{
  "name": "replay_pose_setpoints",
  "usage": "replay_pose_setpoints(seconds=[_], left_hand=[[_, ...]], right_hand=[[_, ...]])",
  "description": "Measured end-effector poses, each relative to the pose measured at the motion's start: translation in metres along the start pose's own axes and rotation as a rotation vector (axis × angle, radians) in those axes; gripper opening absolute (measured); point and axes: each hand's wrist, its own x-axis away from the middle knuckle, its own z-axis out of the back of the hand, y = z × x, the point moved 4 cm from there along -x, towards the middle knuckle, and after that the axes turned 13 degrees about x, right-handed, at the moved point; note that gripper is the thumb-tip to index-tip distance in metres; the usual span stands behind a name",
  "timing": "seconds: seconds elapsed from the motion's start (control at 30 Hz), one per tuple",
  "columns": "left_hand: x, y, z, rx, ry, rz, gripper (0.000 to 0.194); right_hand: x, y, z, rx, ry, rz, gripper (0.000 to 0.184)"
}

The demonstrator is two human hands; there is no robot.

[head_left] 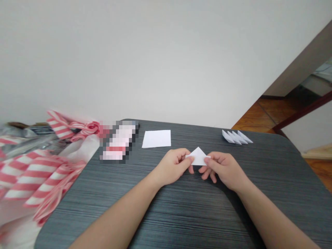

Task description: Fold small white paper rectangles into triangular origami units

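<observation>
Pale wall (pixel 155 58) fills the back of the room, and a part of orange-brown wooden floor (pixel 269 112) shows at about 2 o'clock, past the dark grey bench (pixel 285 173) with its fine stripe-like grain. Near the middle of this bench, the left hand (pixel 172 168) and the right hand (pixel 224 169) are close together but do not touch each other, and each one pinches one side of a small folded white paper triangle (pixel 198 156) with the fingertips. Its point is toward 12 o'clock. The paper looks thin, so it should be very light and soft; it may bend or crease easily, and the folded edges seem the best place for a gentle pinch. At about 11 o'clock from the hands lies a flat white paper rectangle (pixel 156 139). At about 1 o'clock sits a row of small folded paper wedges (pixel 236 137), overlapping each other. At about 10 o'clock is a pixelated packet (pixel 119 141); I cannot tell what it is. Near 9 o'clock, red-and-white striped wrapping (pixel 33 176) hangs beside the bench.
</observation>
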Motion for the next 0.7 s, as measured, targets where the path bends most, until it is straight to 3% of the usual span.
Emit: replay_pose_setpoints(seconds=[0.7], left_hand=[[-0.0023,-0.0007,0.0033,0.147,0.101,0.014,0.027]], right_hand=[[-0.0044,0.0077,0.0063,-0.06,0.066,0.026,0.034]])
